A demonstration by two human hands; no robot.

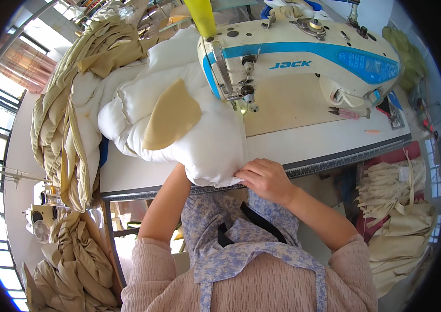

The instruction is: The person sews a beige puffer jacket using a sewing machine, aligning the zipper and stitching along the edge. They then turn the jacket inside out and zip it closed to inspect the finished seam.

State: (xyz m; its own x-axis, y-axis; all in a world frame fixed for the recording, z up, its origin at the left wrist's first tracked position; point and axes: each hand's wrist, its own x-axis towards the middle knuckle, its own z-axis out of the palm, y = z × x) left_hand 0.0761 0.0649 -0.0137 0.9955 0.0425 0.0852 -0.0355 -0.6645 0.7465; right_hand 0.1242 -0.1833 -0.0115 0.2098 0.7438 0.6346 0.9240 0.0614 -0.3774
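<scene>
A puffy white padded garment piece (207,138) lies across the front of the sewing table, its right edge running up to the needle area of the sewing machine (303,62). On top of it shows a tan fabric panel (173,117). My right hand (266,179) is closed at the near right corner of the white piece, thumb and fingers pinching its edge by the table's front. My left forearm (167,200) reaches beneath the padding, which hides my left hand and its fingers.
Tan and white padded garments (93,78) heap at the left. Pink-handled thread snips (349,113) and an orange pencil-like stick (372,131) lie on the right of the table. A ruler strip (334,162) runs along the front edge. Bundled tan fabric pieces (394,190) sit lower right.
</scene>
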